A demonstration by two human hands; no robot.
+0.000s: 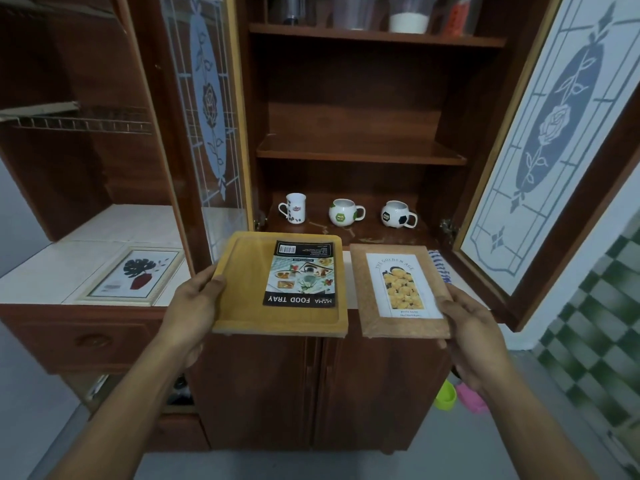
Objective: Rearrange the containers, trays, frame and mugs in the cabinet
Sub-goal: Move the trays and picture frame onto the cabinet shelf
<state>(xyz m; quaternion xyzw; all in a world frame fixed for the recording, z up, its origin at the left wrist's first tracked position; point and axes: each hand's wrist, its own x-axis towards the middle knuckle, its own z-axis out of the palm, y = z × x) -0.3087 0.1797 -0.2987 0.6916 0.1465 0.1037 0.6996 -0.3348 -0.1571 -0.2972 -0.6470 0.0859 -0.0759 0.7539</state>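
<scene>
left hand (197,303) grips the left edge of the yellow food tray (242,289), thumb on top, tray held level before the open cabinet (360,152). right hand (474,327) grips the near right corner of the brown picture frame (363,292), just right of the tray, not touching it. three mugs (343,212) stand in a row on the lowest shelf, beyond both. containers (408,15) sit on the top shelf. a white frame (131,277) lies flat on the tiled counter (41,271), left.

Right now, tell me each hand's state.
Left hand: grips the tray by its left edge.
Right hand: grips the frame by its right edge.
</scene>
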